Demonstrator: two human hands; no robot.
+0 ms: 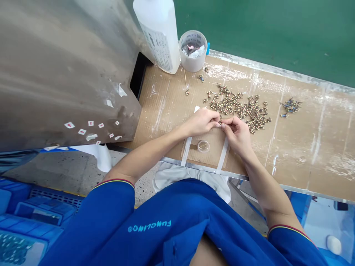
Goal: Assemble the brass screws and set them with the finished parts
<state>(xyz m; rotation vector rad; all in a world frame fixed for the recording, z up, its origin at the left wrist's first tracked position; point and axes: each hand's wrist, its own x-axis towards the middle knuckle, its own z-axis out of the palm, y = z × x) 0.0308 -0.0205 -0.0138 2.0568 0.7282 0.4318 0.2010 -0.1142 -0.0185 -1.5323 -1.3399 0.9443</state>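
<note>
The person's left hand [201, 122] and right hand [237, 135] meet over a taped cardboard pad [213, 159] at the near edge of the bench [172, 99]. Their fingertips [223, 126] are drawn in narrow, pinching a tiny brass fitting [220, 120] in the small gap between the hands, just beyond the pad's far side. The fitting is too small and too closely wrapped by the fingers to read well: it seems to point up and toward the far side, but I can't make out its long axis. A heap of brass fittings [238, 107] lies just beyond the right hand, with a smaller cluster of blue-tipped parts [290, 106] well off to the right. A small clear dish [203, 146] sits on the pad, near the hands. The likeliest trouble looks like a slip: a part this small could spring from a loose or uneven pinch and get lost in the heap, or roll off the near edge to the floor. A careless right wrist could also catch the heap and scatter it. A white bottle [158, 33] and a plastic tub [192, 51] stand far to the left, well clear of the hands.
</note>
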